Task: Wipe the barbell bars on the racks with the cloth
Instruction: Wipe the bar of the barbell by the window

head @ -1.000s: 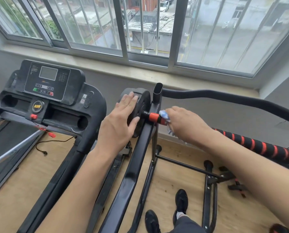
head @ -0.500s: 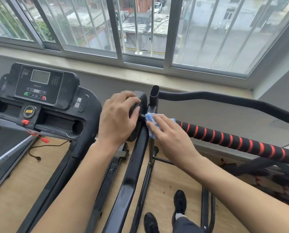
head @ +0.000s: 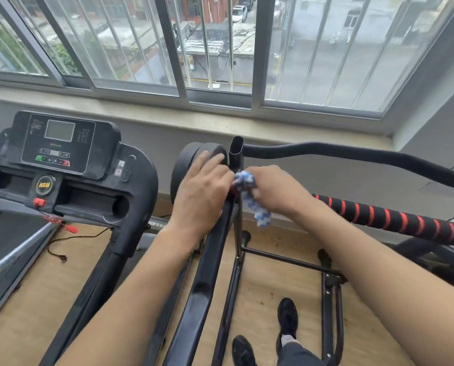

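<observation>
Gripping a bunched blue-and-white cloth, my right hand works at the end of the barbell bar where it meets the rack upright, a hollow black oval tube open at the top. My right fingers curl around the fabric, which looks nubby and soft, and a loose tail of it hangs below my knuckles beside the upright. My left hand lies on the rounded black weight plates at the bar's tip, fingers fairly straight and spread across the matte, rubbery-looking rim, holding nothing. The two hands are almost touching, with the cloth between them. I cannot see the stretch of bar under the cloth.

From my right wrist the bar runs off to the right edge, wrapped in black foam with a spiralling red stripe. Behind it a smooth black padded bar curves along in front of the grey wall. A glossy black slanted beam of the rack drops toward me between my forearms, and thin black tubular legs stand on the pale wooden floor, near my two black shoes.

To the left stands a treadmill of dull black plastic, its console bearing a small grey screen, green and red buttons and a red safety clip on a cord. A wide window with slim vertical metal bars fills the top, above a pale sill.
</observation>
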The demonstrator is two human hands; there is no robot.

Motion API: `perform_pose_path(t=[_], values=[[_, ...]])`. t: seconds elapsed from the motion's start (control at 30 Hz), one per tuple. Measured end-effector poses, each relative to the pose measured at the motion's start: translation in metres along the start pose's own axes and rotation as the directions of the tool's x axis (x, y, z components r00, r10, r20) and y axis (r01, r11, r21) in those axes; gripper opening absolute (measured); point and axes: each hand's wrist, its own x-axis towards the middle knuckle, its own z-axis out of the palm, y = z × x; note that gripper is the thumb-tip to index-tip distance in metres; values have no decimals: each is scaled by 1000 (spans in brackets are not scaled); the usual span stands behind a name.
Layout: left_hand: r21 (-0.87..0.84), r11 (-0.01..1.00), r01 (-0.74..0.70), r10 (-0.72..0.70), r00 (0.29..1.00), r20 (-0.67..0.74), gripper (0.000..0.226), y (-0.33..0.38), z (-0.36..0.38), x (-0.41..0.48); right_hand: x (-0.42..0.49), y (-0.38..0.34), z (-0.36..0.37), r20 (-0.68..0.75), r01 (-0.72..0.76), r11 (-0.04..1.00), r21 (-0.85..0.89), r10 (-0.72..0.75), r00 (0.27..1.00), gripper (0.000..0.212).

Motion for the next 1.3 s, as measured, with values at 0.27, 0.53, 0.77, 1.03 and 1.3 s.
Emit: perform_pose_path(t=[0.27, 0.53, 0.77, 1.03, 1.3], values=[[290, 957, 32, -114, 956, 270, 64, 27, 5, -20, -2, 13, -32, 124, -61, 985, 162, 40, 991, 14], [301, 951, 66, -101, 990, 102, 60, 39, 5, -49, -23, 4, -38, 124, -27, 987, 158, 7, 992, 14], [98, 993, 70, -75, 996, 50, 56, 29, -6, -80, -14, -19, -4, -24, 32, 992, 124, -29, 999, 16], [263, 960, 102, -114, 993, 33, 62, 37, -1, -86, -52, -26, 14, 1, 174, 973, -150, -176, 984, 35], [252, 953, 169, -183, 983, 33, 59, 50, 7, -104, -43, -43, 11, 33, 125, 986, -109, -122, 992, 15]])
